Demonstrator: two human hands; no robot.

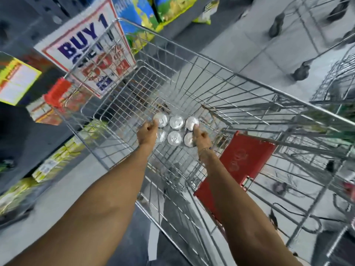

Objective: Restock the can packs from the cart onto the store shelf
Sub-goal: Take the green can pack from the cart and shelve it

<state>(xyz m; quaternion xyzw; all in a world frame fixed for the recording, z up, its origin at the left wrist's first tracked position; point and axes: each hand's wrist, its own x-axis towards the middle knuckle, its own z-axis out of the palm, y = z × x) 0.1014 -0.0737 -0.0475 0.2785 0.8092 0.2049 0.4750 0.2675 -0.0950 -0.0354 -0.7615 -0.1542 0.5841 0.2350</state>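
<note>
Both arms reach down into the wire cart (240, 79), where one six-can pack (175, 129) stands upright on the basket floor, silver tops facing up in two rows of three. The left hand (147, 133) is curled at the pack's left end, fingers folded against the near-left cans; the right hand (199, 137) lies at the right end with fingers extended across the two right-hand tops. Whether either hand has closed firmly on the pack cannot be told. Placing one hand at each end probably serves to keep the pack level during a lift. The red child-seat flap (242, 166) hangs at the person's right. Shelves (55, 162) of yellow goods run along the left, below a sale sign (86, 45).
</note>
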